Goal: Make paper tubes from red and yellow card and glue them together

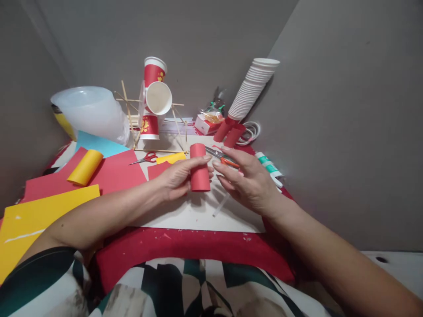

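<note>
My left hand [176,178] is wrapped round a red paper roll [199,169] that stands upright on the white board [198,211]. Its thumb lies across the roll's front. My right hand [246,178] hovers just right of the roll, fingers stretched out and apart, holding nothing. Scissors with orange handles [222,157] lie on the board under my right fingertips.
Red [112,174], yellow [39,215] and blue [95,144] paper sheets lie left, with a yellow paper roll [85,167] and small red scissors [145,158]. Behind stand a cup-and-stick structure [153,101], a stack of white cups [253,88], two red rolls [229,132] and a plastic bag [89,110].
</note>
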